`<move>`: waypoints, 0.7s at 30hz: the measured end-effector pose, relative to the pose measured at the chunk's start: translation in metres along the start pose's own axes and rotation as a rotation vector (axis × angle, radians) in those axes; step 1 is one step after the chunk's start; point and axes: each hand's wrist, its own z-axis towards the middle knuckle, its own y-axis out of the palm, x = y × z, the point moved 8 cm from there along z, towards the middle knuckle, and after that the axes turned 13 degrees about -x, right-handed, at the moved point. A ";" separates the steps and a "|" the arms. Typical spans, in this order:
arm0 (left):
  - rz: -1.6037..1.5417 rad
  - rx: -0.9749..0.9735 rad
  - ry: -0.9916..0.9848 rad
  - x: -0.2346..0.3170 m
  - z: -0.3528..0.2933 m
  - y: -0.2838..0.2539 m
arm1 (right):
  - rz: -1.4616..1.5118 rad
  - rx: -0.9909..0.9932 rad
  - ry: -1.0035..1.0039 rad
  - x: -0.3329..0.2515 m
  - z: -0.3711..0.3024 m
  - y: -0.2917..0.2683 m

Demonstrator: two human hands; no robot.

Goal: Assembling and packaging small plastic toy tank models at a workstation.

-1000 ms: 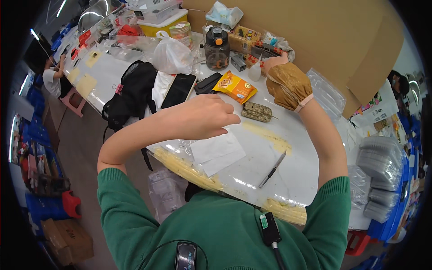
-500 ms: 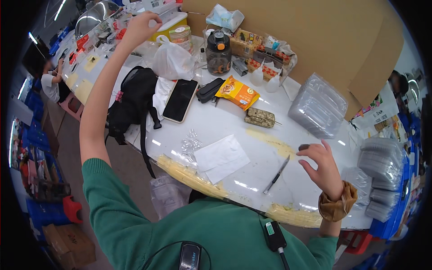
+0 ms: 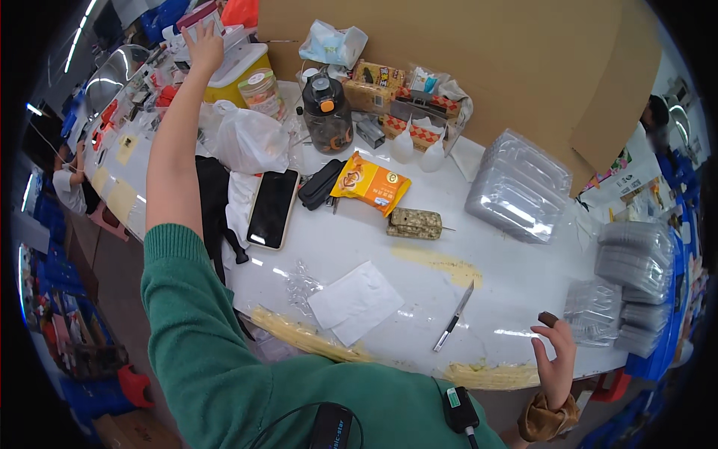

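My left arm stretches to the far left, and my left hand [image 3: 204, 51] is open with fingers spread. It is over a clear-lidded yellow tub [image 3: 243, 75], close to a dark red and white box [image 3: 197, 16]; whether the fingertips touch the box I cannot tell. Near the table's right front edge, my right hand [image 3: 555, 358] is raised with loosely bent fingers apart, holding nothing. A brown cover [image 3: 548, 319] sits on one of its fingertips. Left of that hand lies a craft knife [image 3: 453, 318], blade pointing away. White paper sheets [image 3: 355, 301] lie farther left.
A phone [image 3: 273, 209], black bag [image 3: 213, 198], orange packet [image 3: 372, 184] and speckled brown block with a thin pin [image 3: 415, 224] are on the table. Behind stand a dark bottle [image 3: 327, 120] and squeeze bottles [image 3: 432, 156]. Clear plastic boxes [image 3: 520, 187] are stacked at right.
My left hand has reached farther away, its fingers going from curled to spread. My right hand has drawn nearer to me, away from the knife. The whole view has shifted slightly.
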 end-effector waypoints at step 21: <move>-0.035 0.042 0.035 -0.010 -0.030 0.014 | 0.050 -0.071 -0.010 0.006 0.017 0.009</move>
